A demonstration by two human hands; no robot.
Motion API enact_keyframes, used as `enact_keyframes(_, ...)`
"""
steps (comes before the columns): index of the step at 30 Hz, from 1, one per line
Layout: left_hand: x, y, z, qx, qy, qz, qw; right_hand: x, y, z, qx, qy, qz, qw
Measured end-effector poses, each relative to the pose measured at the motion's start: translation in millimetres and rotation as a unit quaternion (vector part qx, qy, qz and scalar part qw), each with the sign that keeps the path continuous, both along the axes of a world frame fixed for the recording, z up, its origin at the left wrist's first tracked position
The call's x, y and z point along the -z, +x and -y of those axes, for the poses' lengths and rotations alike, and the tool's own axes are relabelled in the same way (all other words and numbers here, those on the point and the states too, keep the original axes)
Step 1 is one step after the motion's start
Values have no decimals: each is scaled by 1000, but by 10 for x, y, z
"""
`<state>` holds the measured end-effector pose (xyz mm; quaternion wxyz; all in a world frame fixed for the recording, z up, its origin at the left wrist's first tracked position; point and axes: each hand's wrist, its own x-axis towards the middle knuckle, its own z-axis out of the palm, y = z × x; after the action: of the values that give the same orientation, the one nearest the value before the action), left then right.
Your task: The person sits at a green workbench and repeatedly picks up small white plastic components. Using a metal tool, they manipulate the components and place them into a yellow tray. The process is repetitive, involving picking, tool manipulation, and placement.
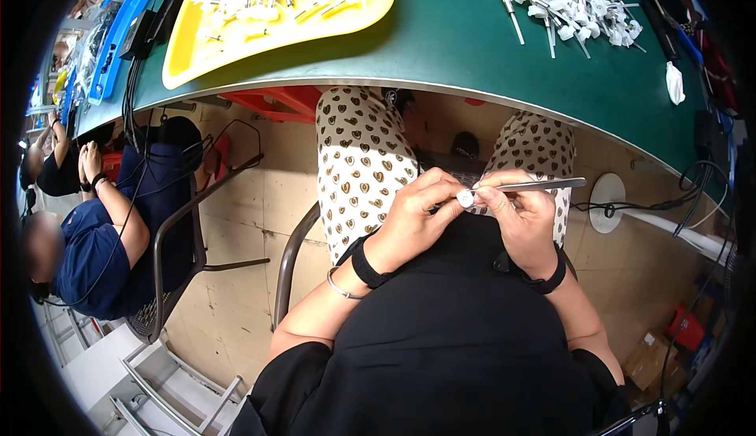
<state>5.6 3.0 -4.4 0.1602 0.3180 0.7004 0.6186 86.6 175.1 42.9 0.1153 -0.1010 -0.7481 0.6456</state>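
My left hand (413, 219) pinches a small round white plastic piece (465, 198) over my lap, between thumb and fingers. My right hand (520, 219) is closed around a slim, flat metal tool (547, 185), whose wide end points to the right. The tool's tip meets the white piece or lies right beside it; the fingers hide the exact contact. It could be tweezers or a small knife, but its kind cannot be made out. Both hands are close together, just short of the table edge.
A yellow tray (177, 70) of small white parts with metal pins stands on the green table (441, 50). Another pile of such parts (575, 3) lies at the far right. Cables (693, 192) hang at the right edge. To my left a co-worker (94, 239) sits beside a metal-framed chair (161, 271).
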Motion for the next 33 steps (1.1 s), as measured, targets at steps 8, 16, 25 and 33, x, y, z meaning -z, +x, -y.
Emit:
enact_keyframes(8,-2,-6,4,1,2,-2,1000,16,0,22,11,-22,10,1000)
enact_keyframes(16,-14,-3,14,-2,2,11,1000,11,-3,33,11,-6,-8,1000)
enact_keyframes(25,-22,8,11,-26,-24,-35,999,5,-17,53,20,-9,-7,1000)
enact_keyframes(33,-35,16,15,-27,-39,-58,997,15,-12,64,23,6,-2,1000)
